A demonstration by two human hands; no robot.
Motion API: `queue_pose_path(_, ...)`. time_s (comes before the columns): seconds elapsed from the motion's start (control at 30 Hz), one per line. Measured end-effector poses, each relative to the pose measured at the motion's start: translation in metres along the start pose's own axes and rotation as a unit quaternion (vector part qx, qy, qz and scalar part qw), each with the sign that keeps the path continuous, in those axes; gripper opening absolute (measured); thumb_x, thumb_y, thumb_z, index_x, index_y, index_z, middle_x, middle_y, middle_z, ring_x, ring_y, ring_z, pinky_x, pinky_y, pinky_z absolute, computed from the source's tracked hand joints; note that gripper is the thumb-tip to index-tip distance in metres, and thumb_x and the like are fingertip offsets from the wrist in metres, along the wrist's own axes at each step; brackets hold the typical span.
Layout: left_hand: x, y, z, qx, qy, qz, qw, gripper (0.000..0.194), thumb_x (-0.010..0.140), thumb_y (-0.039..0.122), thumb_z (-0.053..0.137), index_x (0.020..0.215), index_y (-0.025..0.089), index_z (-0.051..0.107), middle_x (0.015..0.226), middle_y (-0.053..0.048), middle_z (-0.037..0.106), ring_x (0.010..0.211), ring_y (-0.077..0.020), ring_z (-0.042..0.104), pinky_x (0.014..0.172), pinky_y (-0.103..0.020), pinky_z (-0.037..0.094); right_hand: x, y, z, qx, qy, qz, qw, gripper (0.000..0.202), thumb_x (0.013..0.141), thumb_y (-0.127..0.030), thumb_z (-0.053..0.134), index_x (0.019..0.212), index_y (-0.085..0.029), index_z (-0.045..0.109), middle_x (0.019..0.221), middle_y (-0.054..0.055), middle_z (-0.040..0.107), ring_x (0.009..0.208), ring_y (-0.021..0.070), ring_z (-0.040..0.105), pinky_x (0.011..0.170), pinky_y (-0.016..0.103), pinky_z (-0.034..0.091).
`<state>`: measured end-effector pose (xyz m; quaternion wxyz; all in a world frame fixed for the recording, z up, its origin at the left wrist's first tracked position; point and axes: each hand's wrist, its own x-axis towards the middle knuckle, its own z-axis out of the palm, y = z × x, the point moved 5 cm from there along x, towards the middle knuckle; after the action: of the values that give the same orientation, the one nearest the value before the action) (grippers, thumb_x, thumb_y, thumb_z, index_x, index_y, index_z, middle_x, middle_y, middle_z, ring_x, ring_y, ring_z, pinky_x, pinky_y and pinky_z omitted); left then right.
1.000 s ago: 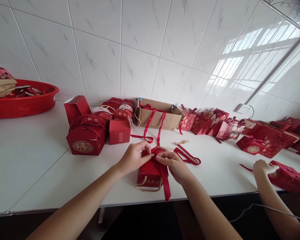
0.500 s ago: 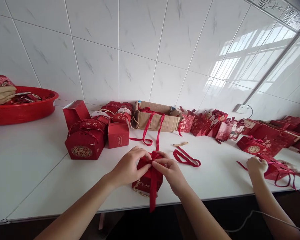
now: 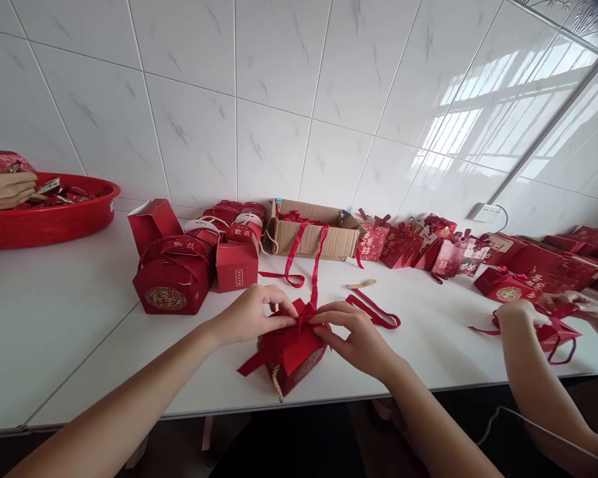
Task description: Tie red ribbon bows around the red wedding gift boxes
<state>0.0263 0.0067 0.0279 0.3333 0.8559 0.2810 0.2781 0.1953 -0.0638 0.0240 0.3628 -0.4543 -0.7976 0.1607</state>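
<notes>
A small red gift box [image 3: 293, 372] with a twisted gold cord sits before me near the table's front edge. Across its top is a red ribbon [image 3: 305, 317] tied in a knot or bow, one tail reaching out to the left. My left hand [image 3: 256, 317] pinches the ribbon from the left, thumb and fingers closed. From the other side my right hand [image 3: 351, 332] has its fingers closed on the ribbon's loop. The exact spot under the fingertips is partly hidden. Beyond my hands lies a loose red ribbon [image 3: 376, 312] on the white table.
A cardboard box [image 3: 313, 242] with ribbons trailing out stands at the back. Red gift boxes [image 3: 172, 285] stand to the left, and a red basin [image 3: 50, 222] is farther left. At the right a co-worker's hands [image 3: 521, 312] handle another red box [image 3: 553, 335].
The gift box has turned, so its corner and side now face front. The ribbon's hanging tail has swung to the left. Both my hands stay at the knot.
</notes>
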Motion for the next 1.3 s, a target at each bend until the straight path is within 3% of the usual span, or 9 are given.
queue_pose_path(0.33,0.004,0.008,-0.006,0.026,-0.051,0.048,0.997,0.010,0.079,0.029,0.064,0.082,0.023,0.072,0.086,-0.002,0.069,0.084,-0.0180,0.062,0.078,-0.029,0.048,-0.010,-0.016,0.005,-0.205,0.036,-0.142,0.968,0.027,0.092,-0.008,0.039,0.103,-0.022,0.059,0.090,0.006,0.069,0.083,0.0189,0.059,0.077,0.037,0.041)
queue_pose_path(0.43,0.006,0.009,-0.007,0.025,-0.065,0.074,0.995,0.009,0.080,0.028,0.064,0.082,0.023,0.071,0.086,-0.002,0.070,0.084,-0.0176,0.061,0.079,-0.029,0.047,-0.015,-0.024,0.002,-0.172,0.002,-0.180,0.969,0.024,0.090,-0.021,0.052,0.114,-0.024,0.057,0.099,0.006,0.068,0.091,0.0212,0.059,0.081,0.039,0.041)
queue_pose_path(0.53,0.008,0.012,-0.007,0.029,-0.094,0.099,0.990,0.009,0.081,0.025,0.063,0.084,0.022,0.071,0.086,-0.002,0.070,0.085,-0.0175,0.061,0.081,-0.030,0.046,-0.009,-0.019,-0.003,-0.046,0.022,-0.081,0.995,0.032,0.089,-0.036,0.054,0.118,-0.023,0.054,0.106,0.008,0.064,0.089,0.0193,0.059,0.078,0.035,0.047)
queue_pose_path(0.63,0.010,0.016,-0.008,0.050,-0.114,0.111,0.986,0.011,0.081,0.021,0.061,0.086,0.023,0.071,0.086,-0.003,0.070,0.088,-0.0183,0.060,0.083,-0.030,0.045,0.003,-0.010,0.004,0.030,0.018,0.035,0.999,0.032,0.092,-0.035,0.048,0.120,-0.023,0.051,0.107,0.007,0.063,0.080,0.0153,0.060,0.068,0.029,0.050)
queue_pose_path(0.73,0.013,0.021,-0.010,0.075,-0.123,0.116,0.983,0.013,0.080,0.017,0.060,0.084,0.023,0.071,0.087,-0.002,0.070,0.091,-0.0194,0.058,0.084,-0.031,0.044,0.014,-0.011,0.011,0.031,-0.001,0.046,0.998,0.030,0.089,-0.028,0.051,0.118,-0.023,0.051,0.094,0.004,0.066,0.075,0.0145,0.059,0.067,0.029,0.049)
queue_pose_path(0.83,0.016,0.024,-0.009,0.087,-0.139,0.118,0.979,0.014,0.077,0.015,0.061,0.083,0.023,0.071,0.088,-0.002,0.070,0.093,-0.0198,0.058,0.084,-0.030,0.044,0.018,-0.013,0.004,0.003,0.027,0.025,0.999,0.021,0.087,-0.018,0.049,0.106,-0.023,0.057,0.088,0.003,0.065,0.078,0.0150,0.059,0.072,0.030,0.049)
queue_pose_path(0.93,0.020,0.025,-0.008,0.086,-0.153,0.120,0.977,0.017,0.075,0.012,0.061,0.081,0.024,0.071,0.085,-0.001,0.069,0.089,-0.0194,0.058,0.081,-0.029,0.045,0.018,-0.020,0.002,-0.031,-0.014,-0.050,0.998,0.025,0.089,-0.012,0.043,0.104,-0.023,0.060,0.093,0.004,0.063,0.082,0.0147,0.059,0.074,0.028,0.048)
queue_pose_path(1.07,0.024,0.025,-0.009,0.080,-0.165,0.103,0.978,0.022,0.072,0.008,0.059,0.080,0.024,0.071,0.083,0.000,0.070,0.087,-0.0195,0.059,0.076,-0.027,0.045,0.014,-0.028,0.007,-0.174,-0.059,-0.135,0.974,0.038,0.089,-0.006,0.040,0.114,-0.025,0.062,0.093,0.007,0.061,0.082,0.0175,0.054,0.070,0.030,0.046)
queue_pose_path(1.3,0.027,0.019,-0.010,0.139,-0.181,0.114,0.967,0.028,0.072,0.006,0.054,0.082,0.024,0.072,0.081,-0.002,0.068,0.088,-0.0210,0.059,0.076,-0.028,0.044,0.010,-0.026,0.022,-0.322,-0.082,-0.140,0.933,0.054,0.087,-0.008,0.046,0.135,-0.030,0.047,0.095,0.009,0.053,0.083,0.0208,0.043,0.070,0.033,0.043)
